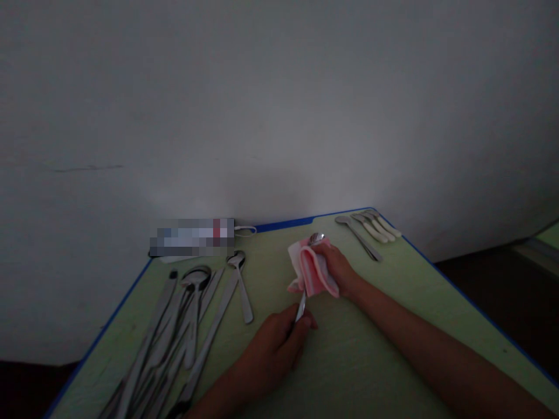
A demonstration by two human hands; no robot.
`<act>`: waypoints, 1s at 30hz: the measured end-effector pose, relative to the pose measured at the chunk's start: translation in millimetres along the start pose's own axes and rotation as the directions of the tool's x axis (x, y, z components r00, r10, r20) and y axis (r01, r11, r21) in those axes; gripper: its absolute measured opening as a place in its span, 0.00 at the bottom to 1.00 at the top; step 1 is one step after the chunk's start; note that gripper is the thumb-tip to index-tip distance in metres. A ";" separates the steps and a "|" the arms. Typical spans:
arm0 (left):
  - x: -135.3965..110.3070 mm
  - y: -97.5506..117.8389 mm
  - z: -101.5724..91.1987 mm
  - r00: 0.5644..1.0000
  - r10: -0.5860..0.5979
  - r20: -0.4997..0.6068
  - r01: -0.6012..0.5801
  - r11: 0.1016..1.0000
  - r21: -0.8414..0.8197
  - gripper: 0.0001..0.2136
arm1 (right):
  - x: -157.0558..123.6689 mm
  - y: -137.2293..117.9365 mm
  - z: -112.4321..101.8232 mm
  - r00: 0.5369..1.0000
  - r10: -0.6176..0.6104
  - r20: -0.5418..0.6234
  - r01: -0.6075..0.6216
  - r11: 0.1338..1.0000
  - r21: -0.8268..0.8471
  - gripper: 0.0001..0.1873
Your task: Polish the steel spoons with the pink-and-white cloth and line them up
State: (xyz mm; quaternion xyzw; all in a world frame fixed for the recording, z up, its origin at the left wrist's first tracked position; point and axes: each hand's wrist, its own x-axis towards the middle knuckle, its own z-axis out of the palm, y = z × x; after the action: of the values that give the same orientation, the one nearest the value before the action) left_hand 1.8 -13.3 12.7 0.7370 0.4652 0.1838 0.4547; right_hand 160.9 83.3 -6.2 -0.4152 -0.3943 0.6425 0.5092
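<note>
My left hand [279, 340] is closed around the handle of a metal spoon [317, 238], which slants up and away from me. Farther up, my right hand [338, 269] grips a pink and white cloth [312, 270] folded about the spoon near its bowl. The cloth hides the middle of the spoon, and the bowl's tip shows above it. Left of my hands, a smaller spoon [243, 291] lies by a pile of long metal utensils [174, 343], among them a ladle [196, 277].
At the table's far right lie a metal spoon [358, 237] and several white-handled utensils [375, 227]. A blurred-out device [192, 237] with a white cable [247, 230] leans at the back left. A wall [279, 116] rises behind the green, blue-edged table [371, 361].
</note>
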 end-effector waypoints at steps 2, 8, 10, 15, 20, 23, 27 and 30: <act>0.0 -0.7 0.3 1.000 0.000 0.000 0.000 1.000 0.000 0.14 | 0.2 -0.8 0.4 1.000 0.003 -0.016 -0.003 1.000 -0.009 0.10; -1.1 -0.5 0.2 1.000 0.007 -0.025 -0.006 0.999 0.033 0.14 | 2.3 -0.5 0.3 0.999 0.008 -0.054 -0.010 0.999 -0.032 0.11; -1.2 -0.8 0.5 1.000 0.008 -0.030 -0.007 0.999 0.036 0.14 | 2.7 0.4 -0.5 0.999 0.005 -0.043 -0.007 0.999 -0.036 0.11; -0.2 -3.1 1.7 1.000 -0.007 -0.020 0.007 1.000 0.006 0.14 | 2.4 0.8 -1.4 0.999 -0.026 -0.046 0.023 0.998 -0.066 0.10; -0.4 -2.9 1.6 1.000 -0.005 -0.029 0.006 1.000 0.017 0.14 | 1.6 0.0 -0.4 0.999 -0.019 -0.035 0.017 0.999 -0.034 0.10; -0.5 -1.8 1.1 0.999 -0.001 -0.034 0.001 1.000 0.019 0.14 | 2.1 0.8 -1.0 0.999 -0.027 -0.037 0.025 0.999 -0.040 0.10; 0.0 -1.8 1.3 1.000 -0.012 -0.003 0.012 1.000 -0.007 0.14 | 2.4 1.9 -1.8 1.000 -0.005 -0.025 0.005 1.000 -0.024 0.10; 0.1 -3.1 2.2 1.000 0.001 -0.019 -0.001 1.000 -0.013 0.14 | 1.9 1.8 -1.6 1.000 -0.006 -0.027 0.006 1.000 -0.026 0.10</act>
State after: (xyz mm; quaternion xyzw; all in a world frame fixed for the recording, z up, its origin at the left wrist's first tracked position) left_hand 1.8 -13.8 9.0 0.7325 0.4680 0.1940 0.4547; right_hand 161.5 85.1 -8.6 -0.4291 -0.3970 0.6302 0.5110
